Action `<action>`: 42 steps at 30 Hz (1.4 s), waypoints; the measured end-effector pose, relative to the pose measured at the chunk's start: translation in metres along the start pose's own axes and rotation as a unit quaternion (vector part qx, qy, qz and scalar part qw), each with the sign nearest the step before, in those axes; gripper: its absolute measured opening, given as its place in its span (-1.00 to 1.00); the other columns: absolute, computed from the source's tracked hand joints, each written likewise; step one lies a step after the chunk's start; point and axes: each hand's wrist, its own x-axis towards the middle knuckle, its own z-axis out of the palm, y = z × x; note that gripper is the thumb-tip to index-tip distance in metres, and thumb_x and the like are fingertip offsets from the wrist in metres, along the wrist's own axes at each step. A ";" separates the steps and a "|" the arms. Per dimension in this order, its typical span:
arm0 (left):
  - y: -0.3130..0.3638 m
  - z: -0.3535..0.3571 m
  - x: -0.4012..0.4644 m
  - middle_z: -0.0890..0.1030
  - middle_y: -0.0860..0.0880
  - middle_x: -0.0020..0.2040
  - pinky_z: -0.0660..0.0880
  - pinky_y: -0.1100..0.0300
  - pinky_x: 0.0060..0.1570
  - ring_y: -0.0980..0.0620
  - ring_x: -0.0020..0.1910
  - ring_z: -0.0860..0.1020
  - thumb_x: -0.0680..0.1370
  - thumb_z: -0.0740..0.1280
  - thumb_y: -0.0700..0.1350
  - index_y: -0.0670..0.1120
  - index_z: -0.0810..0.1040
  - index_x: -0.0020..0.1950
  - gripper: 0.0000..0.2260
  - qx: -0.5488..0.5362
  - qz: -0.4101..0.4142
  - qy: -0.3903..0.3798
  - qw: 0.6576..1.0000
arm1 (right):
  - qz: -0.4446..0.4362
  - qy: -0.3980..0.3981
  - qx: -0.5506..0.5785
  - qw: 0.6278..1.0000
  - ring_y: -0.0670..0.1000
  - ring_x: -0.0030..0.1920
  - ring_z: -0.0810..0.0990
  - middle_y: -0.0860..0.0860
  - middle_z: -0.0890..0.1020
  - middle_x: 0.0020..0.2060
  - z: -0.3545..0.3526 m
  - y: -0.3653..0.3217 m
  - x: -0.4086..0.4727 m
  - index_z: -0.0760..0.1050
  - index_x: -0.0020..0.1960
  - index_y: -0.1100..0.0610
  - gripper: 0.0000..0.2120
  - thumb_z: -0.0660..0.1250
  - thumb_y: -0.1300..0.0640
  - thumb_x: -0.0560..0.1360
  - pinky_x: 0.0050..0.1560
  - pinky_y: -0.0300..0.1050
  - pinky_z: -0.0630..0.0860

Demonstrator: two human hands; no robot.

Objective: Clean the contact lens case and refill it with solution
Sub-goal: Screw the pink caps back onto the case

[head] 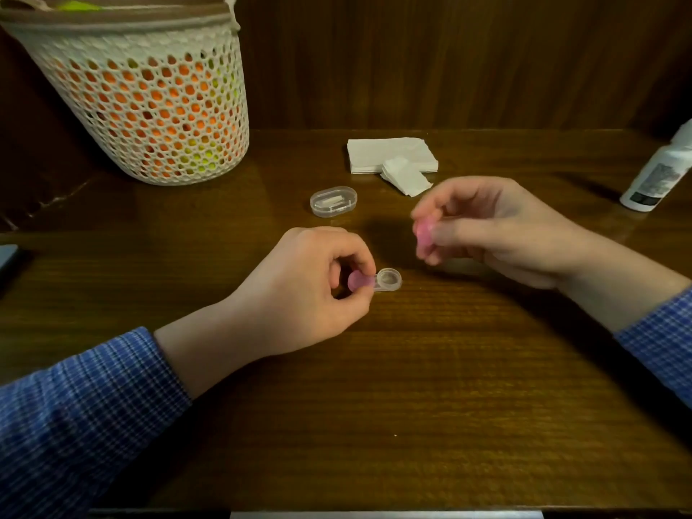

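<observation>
The clear contact lens case lies on the wooden table near the middle. Its right well is uncovered; a pink cap still covers the left well. My left hand pinches that capped end between thumb and fingers. My right hand hovers above and to the right, holding the other pink cap in its fingertips; the cap is blurred. The white solution bottle stands at the far right edge, partly cut off.
A stack of white tissues lies behind the hands, with a smaller folded piece on its front. A small clear oval box sits left of them. A white mesh basket stands back left. A dark object is at the left edge.
</observation>
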 end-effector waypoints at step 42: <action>-0.005 -0.004 0.005 0.64 0.06 -0.22 0.41 0.38 -0.42 0.04 -0.32 0.56 0.48 0.50 -0.04 0.09 0.69 0.00 -0.89 -0.008 -0.014 -0.031 0.999 | -0.035 0.031 -0.261 0.964 -0.03 -0.05 0.66 -0.15 0.73 -0.07 0.032 0.019 -0.005 0.71 -0.05 -0.08 -0.85 0.55 -0.01 0.39 -0.02 0.03 0.63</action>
